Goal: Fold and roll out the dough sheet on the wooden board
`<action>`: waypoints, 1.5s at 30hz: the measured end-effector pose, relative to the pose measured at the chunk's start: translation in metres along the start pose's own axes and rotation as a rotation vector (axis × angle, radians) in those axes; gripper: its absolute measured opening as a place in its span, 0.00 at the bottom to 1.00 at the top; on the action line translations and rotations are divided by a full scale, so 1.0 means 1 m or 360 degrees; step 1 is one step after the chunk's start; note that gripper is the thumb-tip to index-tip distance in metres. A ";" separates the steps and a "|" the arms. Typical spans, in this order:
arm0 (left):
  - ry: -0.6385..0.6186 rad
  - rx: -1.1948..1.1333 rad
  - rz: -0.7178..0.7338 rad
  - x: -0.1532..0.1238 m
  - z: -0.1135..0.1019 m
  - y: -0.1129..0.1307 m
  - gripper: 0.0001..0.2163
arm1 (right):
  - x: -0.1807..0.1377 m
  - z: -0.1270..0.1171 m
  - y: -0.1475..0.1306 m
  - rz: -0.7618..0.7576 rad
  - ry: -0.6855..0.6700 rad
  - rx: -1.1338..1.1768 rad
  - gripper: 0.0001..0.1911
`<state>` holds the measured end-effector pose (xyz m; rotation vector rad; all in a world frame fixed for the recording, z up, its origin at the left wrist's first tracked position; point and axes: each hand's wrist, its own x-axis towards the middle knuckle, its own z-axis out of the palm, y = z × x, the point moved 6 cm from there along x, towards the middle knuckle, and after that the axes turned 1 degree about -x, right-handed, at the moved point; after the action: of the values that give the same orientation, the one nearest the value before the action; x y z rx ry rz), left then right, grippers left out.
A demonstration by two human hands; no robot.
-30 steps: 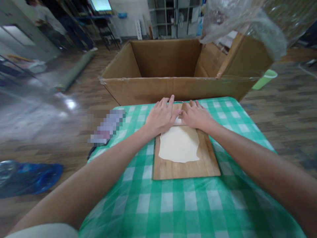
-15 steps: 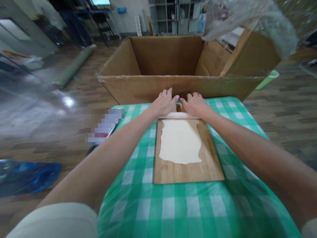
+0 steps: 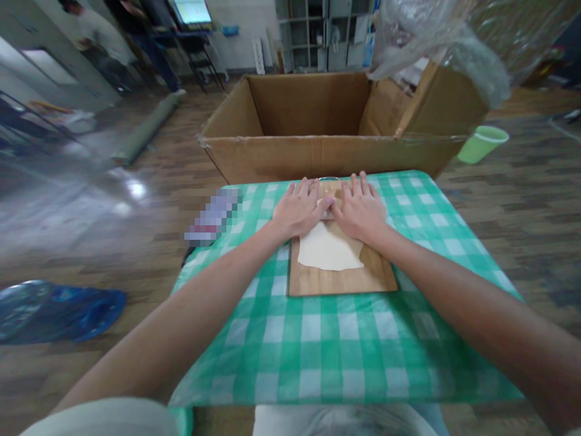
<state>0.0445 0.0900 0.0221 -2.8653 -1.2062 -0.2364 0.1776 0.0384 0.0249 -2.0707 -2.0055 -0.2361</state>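
Observation:
A thin, pale sheet of dough [image 3: 331, 249] with an uneven edge lies on a wooden board [image 3: 342, 283]. Across its far part is a rolling pin [image 3: 327, 215], mostly hidden under my hands. My left hand [image 3: 299, 209] presses flat on the pin's left part, fingers stretched forward. On the right part rests my right hand [image 3: 361, 209], palm down, its fingers stretched out too. The two thumbs meet or nearly meet in the middle. At the board's far end a metal ring [image 3: 329, 179] shows.
A green-and-white checked cloth [image 3: 254, 345] covers the table. Beyond its far edge stands a large open cardboard box [image 3: 318, 154], with clear plastic wrap at right. A blurred-out flat object [image 3: 213, 217] lies at the left edge. A green bin [image 3: 482, 145] stands on the floor.
My hands and the rolling pin have come back toward me over the dough, covering its far part. My fingers, earlier more bent, now lie straighter. The view has shifted slightly.

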 end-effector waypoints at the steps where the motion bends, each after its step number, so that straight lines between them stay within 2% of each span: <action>1: 0.0012 -0.0004 -0.0017 -0.009 -0.002 0.005 0.33 | -0.009 -0.002 -0.003 0.0000 0.0005 0.0010 0.40; 10: 0.0178 -0.0017 0.0091 -0.109 -0.013 0.055 0.35 | -0.107 -0.020 -0.025 -0.0234 -0.0004 0.0094 0.43; 14: 0.0200 -0.0049 0.0105 -0.141 -0.018 0.070 0.36 | -0.143 -0.031 -0.031 -0.0337 0.0001 0.0144 0.42; 18: 0.0197 -0.0095 0.0131 -0.160 -0.024 0.076 0.35 | -0.162 -0.047 -0.032 -0.0380 0.0001 0.0225 0.42; 21: 0.0184 -0.0140 0.0178 -0.168 -0.024 0.080 0.36 | -0.155 -0.061 -0.025 -0.0407 -0.0060 0.0362 0.32; 23: 0.0182 -0.0160 0.0190 -0.172 -0.024 0.082 0.37 | -0.135 -0.064 -0.019 -0.0417 -0.0112 0.0450 0.27; 25: 0.0177 -0.0161 0.0185 -0.173 -0.025 0.085 0.38 | -0.106 -0.062 -0.013 -0.0388 -0.0090 0.0391 0.26; 27: 0.0168 -0.0157 0.0187 -0.173 -0.029 0.086 0.37 | -0.080 -0.051 -0.012 -0.0390 -0.0109 0.0190 0.24; 29: 0.0152 -0.0171 0.0200 -0.172 -0.034 0.085 0.35 | -0.064 -0.038 -0.016 -0.0379 -0.0121 0.0152 0.22; 31: 0.0121 -0.0215 0.0175 -0.167 -0.037 0.077 0.30 | -0.063 -0.030 -0.022 -0.0368 -0.0110 0.0141 0.21; 34: 0.0156 -0.0267 -0.0029 -0.151 -0.036 0.056 0.24 | -0.081 -0.029 -0.032 -0.0354 -0.0020 0.0085 0.25; 36: 0.0216 -0.0207 -0.0194 -0.138 -0.034 0.045 0.26 | -0.094 -0.035 -0.035 -0.0318 0.0049 0.0045 0.27; 38: 0.0184 -0.0101 -0.0270 -0.125 -0.028 0.043 0.30 | -0.103 -0.039 -0.037 -0.0305 0.0064 0.0022 0.29; 40: 0.0078 -0.0024 -0.0230 -0.112 -0.021 0.048 0.33 | -0.104 -0.041 -0.038 -0.0337 0.0036 0.0003 0.29; 42: -0.0009 0.0004 -0.0074 -0.103 -0.017 0.057 0.32 | -0.101 -0.040 -0.038 -0.0383 -0.0004 -0.0007 0.29; 45: -0.0005 -0.0002 0.0115 -0.093 -0.016 0.061 0.28 | -0.092 -0.037 -0.036 -0.0402 -0.0031 0.0006 0.28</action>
<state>0.0219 -0.0203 0.0266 -2.9043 -1.1008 -0.2309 0.1404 -0.0595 0.0359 -1.8205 -2.2759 -0.2582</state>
